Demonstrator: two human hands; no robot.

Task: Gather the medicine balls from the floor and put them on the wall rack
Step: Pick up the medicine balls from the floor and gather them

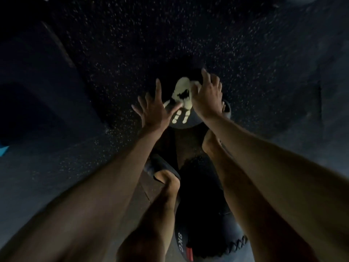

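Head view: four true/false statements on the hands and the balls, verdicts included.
1. The left hand and the right hand both reach with spread fingers at the printed ball. True.
2. A hand holds the 8KG ball. False: no hand touches it; it lies nearer the camera.
3. The floor is dark with pale speckles. True.
4. The printed ball sits on a wall rack. False: it is down by the floor, and no rack shows.
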